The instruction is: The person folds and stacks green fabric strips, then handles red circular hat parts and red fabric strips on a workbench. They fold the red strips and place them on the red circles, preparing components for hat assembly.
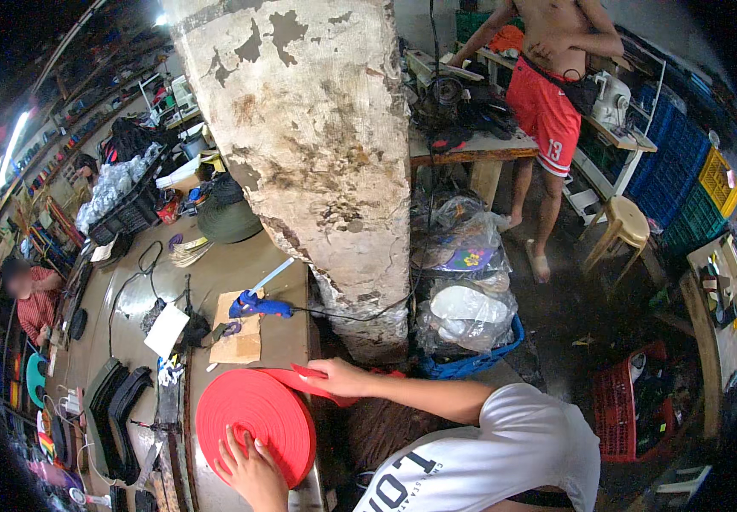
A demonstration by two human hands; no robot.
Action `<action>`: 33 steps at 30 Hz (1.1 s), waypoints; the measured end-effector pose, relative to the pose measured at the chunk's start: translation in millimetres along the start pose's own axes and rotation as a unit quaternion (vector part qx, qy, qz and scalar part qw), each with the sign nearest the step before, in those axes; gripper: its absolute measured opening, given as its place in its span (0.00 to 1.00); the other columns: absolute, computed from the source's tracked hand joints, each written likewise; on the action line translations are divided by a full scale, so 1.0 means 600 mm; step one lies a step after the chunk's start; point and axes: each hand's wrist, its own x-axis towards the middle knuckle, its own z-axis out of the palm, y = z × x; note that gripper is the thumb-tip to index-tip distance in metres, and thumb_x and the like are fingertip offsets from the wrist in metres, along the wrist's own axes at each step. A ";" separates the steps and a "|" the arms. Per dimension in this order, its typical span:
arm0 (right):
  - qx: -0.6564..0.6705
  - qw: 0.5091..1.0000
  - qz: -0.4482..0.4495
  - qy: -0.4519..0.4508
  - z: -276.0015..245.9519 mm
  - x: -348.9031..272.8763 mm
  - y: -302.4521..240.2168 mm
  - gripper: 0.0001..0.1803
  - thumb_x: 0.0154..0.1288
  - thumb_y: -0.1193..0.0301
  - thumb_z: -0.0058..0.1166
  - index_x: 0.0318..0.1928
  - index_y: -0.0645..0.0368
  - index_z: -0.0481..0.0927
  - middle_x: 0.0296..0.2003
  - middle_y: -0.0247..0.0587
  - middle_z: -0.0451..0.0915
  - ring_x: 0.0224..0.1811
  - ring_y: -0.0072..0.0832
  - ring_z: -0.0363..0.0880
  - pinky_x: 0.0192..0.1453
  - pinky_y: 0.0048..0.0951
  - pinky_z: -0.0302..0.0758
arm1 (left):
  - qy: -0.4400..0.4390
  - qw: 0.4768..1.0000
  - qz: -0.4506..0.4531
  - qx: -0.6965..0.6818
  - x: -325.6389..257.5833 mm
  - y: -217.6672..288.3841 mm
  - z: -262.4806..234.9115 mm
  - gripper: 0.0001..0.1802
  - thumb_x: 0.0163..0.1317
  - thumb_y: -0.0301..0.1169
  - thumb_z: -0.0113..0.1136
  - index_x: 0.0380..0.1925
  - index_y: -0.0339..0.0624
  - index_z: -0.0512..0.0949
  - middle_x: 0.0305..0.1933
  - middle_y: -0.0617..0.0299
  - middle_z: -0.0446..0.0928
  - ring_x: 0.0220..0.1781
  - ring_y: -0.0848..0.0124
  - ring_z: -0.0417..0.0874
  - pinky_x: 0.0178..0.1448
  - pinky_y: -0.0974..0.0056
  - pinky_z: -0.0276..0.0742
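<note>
A large roll of red webbing lies on the brown worktable in front of me. My left hand comes from the lower edge and holds the roll, its fingers pressed on the roll's near side. My right hand reaches across from the right and pinches the loose red end pulled off the top of the roll. My white shirt fills the lower right.
A blue glue gun lies on cardboard behind the roll. Black straps lie left. A peeling concrete pillar rises at the table's edge, bags in a blue crate beside it. A person in red shorts stands by a stool.
</note>
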 end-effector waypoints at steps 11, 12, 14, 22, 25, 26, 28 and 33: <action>-0.354 0.873 0.294 -0.163 -0.127 -0.287 0.387 0.24 0.67 0.45 0.46 0.41 0.53 0.82 0.34 0.52 0.83 0.37 0.48 0.82 0.40 0.45 0.77 | 0.005 1.000 -0.025 0.011 0.001 -0.016 0.006 0.20 0.71 0.39 0.41 0.49 0.44 0.82 0.72 0.60 0.62 0.72 0.53 0.61 0.74 0.44 0.49; -0.400 0.787 0.413 -0.223 -0.146 -0.312 0.406 0.24 0.67 0.46 0.46 0.41 0.52 0.82 0.35 0.52 0.83 0.38 0.50 0.82 0.41 0.47 0.77 | 0.000 1.000 -0.027 0.009 0.001 -0.016 0.005 0.20 0.71 0.40 0.42 0.50 0.45 0.81 0.72 0.60 0.61 0.72 0.53 0.61 0.74 0.44 0.49; -0.376 0.835 0.388 -0.103 -0.160 -0.314 0.405 0.23 0.67 0.46 0.46 0.41 0.51 0.83 0.34 0.51 0.83 0.37 0.51 0.82 0.41 0.48 0.77 | 0.063 0.994 0.033 0.082 -0.003 -0.016 0.000 0.21 0.71 0.41 0.44 0.57 0.44 0.74 0.66 0.56 0.68 0.67 0.55 0.68 0.67 0.46 0.61; 0.097 0.989 0.098 0.059 -0.051 -0.025 0.089 0.25 0.71 0.49 0.49 0.44 0.61 0.82 0.28 0.29 0.80 0.32 0.19 0.73 0.39 0.29 0.74 | 0.037 0.999 0.012 0.030 0.004 -0.019 -0.009 0.25 0.71 0.43 0.42 0.62 0.42 0.71 0.66 0.56 0.69 0.68 0.53 0.67 0.67 0.43 0.61; -0.040 0.999 0.008 -0.024 -0.004 -0.016 0.034 0.21 0.71 0.54 0.49 0.37 0.61 0.80 0.26 0.51 0.81 0.27 0.34 0.80 0.34 0.40 0.74 | 0.073 0.995 0.027 0.057 0.001 -0.022 -0.011 0.25 0.71 0.43 0.44 0.58 0.38 0.74 0.63 0.54 0.72 0.65 0.53 0.70 0.68 0.44 0.60; -0.055 0.998 0.024 -0.036 0.006 -0.028 0.037 0.18 0.72 0.59 0.51 0.37 0.63 0.79 0.24 0.53 0.74 0.25 0.24 0.74 0.32 0.37 0.70 | 0.084 0.994 0.030 0.065 0.000 -0.023 -0.008 0.25 0.70 0.43 0.44 0.57 0.38 0.75 0.62 0.53 0.73 0.64 0.53 0.71 0.68 0.44 0.60; -0.103 0.994 0.030 -0.021 0.006 -0.067 0.072 0.16 0.71 0.59 0.51 0.37 0.60 0.79 0.25 0.57 0.75 0.23 0.38 0.77 0.30 0.38 0.70 | 0.115 0.991 0.040 0.062 0.002 -0.026 0.001 0.24 0.70 0.43 0.46 0.55 0.38 0.76 0.60 0.52 0.74 0.61 0.54 0.73 0.67 0.45 0.62; -0.233 0.962 0.119 -0.075 -0.062 -0.182 0.252 0.17 0.68 0.52 0.48 0.37 0.51 0.80 0.32 0.51 0.82 0.35 0.51 0.81 0.39 0.49 0.76 | 0.025 0.999 -0.028 0.000 0.009 -0.040 0.035 0.21 0.70 0.41 0.43 0.53 0.46 0.79 0.72 0.60 0.61 0.71 0.52 0.62 0.73 0.43 0.52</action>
